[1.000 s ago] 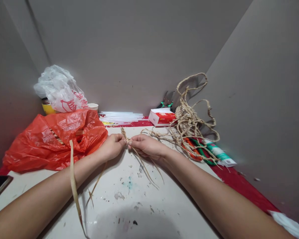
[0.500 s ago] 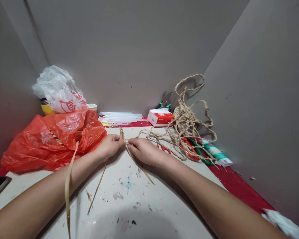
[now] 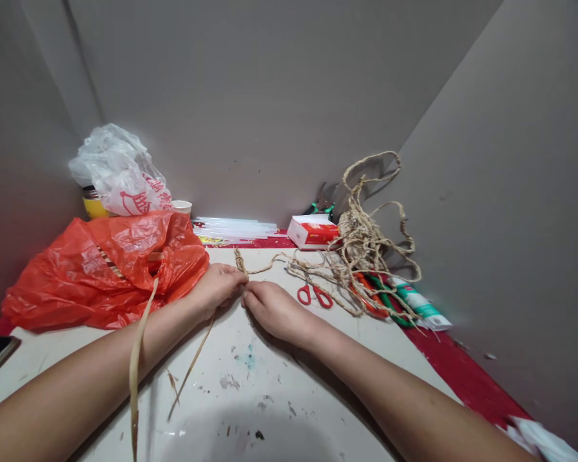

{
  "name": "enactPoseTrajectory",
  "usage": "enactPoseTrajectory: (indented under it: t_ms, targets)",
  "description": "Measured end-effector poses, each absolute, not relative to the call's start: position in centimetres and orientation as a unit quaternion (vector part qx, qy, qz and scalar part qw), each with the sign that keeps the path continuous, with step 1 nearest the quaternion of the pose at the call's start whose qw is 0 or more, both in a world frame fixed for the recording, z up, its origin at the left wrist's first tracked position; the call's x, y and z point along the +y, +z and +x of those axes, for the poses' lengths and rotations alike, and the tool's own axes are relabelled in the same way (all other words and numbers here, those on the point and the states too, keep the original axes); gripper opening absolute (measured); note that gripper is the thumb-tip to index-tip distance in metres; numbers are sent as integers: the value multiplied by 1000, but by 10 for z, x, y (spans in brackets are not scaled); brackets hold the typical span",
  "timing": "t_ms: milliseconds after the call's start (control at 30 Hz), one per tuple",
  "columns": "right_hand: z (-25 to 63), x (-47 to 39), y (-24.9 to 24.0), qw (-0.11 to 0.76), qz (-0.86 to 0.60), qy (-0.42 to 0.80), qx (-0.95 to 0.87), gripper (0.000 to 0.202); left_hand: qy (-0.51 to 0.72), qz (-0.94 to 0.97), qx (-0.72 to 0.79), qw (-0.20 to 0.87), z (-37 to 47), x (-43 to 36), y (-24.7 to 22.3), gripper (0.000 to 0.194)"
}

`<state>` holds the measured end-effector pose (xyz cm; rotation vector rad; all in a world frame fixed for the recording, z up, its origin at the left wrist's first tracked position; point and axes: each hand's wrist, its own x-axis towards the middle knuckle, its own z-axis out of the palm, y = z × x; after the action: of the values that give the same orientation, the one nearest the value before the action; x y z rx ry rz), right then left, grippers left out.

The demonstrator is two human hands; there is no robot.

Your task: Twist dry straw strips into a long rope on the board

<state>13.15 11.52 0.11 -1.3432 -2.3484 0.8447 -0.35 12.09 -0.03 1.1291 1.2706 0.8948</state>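
My left hand [image 3: 221,285] is closed in a pinch on a short braided piece of straw cord [image 3: 239,260], whose plaited end sticks up past the fingertips. Close against it, my right hand [image 3: 270,308] is also closed, its fingers curled at the lower end of the braid; the strands there are hidden by the fingers. A thin dry strand [image 3: 192,366] hangs from below my left hand toward the table. One length of twisted cord [image 3: 264,266] runs right from the braid to a tangled heap of straw cord [image 3: 366,231].
An orange plastic bag [image 3: 101,276] lies at left, a straw strip [image 3: 135,366] trailing from it across my left forearm. Red-handled scissors [image 3: 315,296] lie under the cord. Behind are clear sticks [image 3: 236,229], a red-and-white box [image 3: 313,231] and a paper cup [image 3: 182,206]. A green-white tube [image 3: 424,305] lies right.
My right hand has shifted slightly down and turned inward. The loose strand that hung below it no longer shows. The scissors' handles are now more visible, and the view has shifted slightly.
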Motion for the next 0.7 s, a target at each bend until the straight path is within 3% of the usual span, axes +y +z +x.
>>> enactPoseTrajectory:
  t_ms: [100, 200, 267, 367, 433, 567, 700]
  targets:
    - [135, 99, 16, 77, -439, 246, -861, 26, 384, 486, 530, 579, -5, 122, -2, 18]
    - [145, 93, 40, -1, -324, 321, -890, 24, 382, 476, 522, 595, -8, 124, 0, 14]
    - [153, 100, 49, 41, -325, 379, -865, 26, 383, 468, 511, 611, -10, 125, 3, 12]
    - [160, 123, 42, 252, -455, 379, -765, 24, 376, 461, 497, 632, -12, 127, 7, 14]
    - [159, 136, 29, 329, -488, 437, -680, 17, 368, 460, 490, 642, -12, 128, 7, 15]
    - [146, 145, 5, 271, -446, 647, -556, 16, 363, 484, 469, 644, -13, 128, 3, 21]
    - [140, 145, 0, 200, -432, 684, -553, 30, 367, 513, 484, 607, -14, 128, -1, 23]
